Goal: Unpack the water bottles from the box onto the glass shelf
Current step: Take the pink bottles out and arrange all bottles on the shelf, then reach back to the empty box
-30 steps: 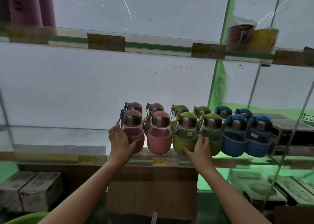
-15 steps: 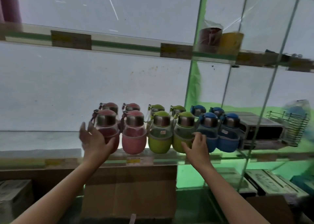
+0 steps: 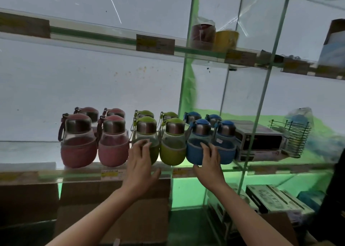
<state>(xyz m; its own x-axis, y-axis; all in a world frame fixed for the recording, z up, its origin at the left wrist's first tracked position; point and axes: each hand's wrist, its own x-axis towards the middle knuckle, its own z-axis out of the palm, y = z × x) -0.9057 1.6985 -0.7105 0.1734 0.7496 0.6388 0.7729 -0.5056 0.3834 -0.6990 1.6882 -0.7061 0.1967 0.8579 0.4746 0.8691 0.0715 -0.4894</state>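
Observation:
Two rows of small water bottles stand on the glass shelf (image 3: 28, 166): pink bottles (image 3: 78, 145) at the left, green bottles (image 3: 172, 145) in the middle, blue bottles (image 3: 225, 145) at the right. My left hand (image 3: 141, 163) reaches up with straight fingers touching the front of a green bottle (image 3: 147, 133). The fingers of my right hand (image 3: 208, 163) lie against the sleeve of the front blue bottle (image 3: 196, 148). Below the shelf stands the cardboard box (image 3: 113, 217), its inside hidden.
A boxed appliance (image 3: 259, 141) and a black wire basket (image 3: 291, 137) stand right of the bottles. Green glass uprights (image 3: 261, 100) divide the shelving. The upper shelf (image 3: 115, 38) carries cups (image 3: 214, 37). More boxes (image 3: 274, 202) lie below at the right.
My left hand left the pink bottle and moved right to a green one. My right hand shifted from the green bottles to the front blue bottle. The view turned rightwards.

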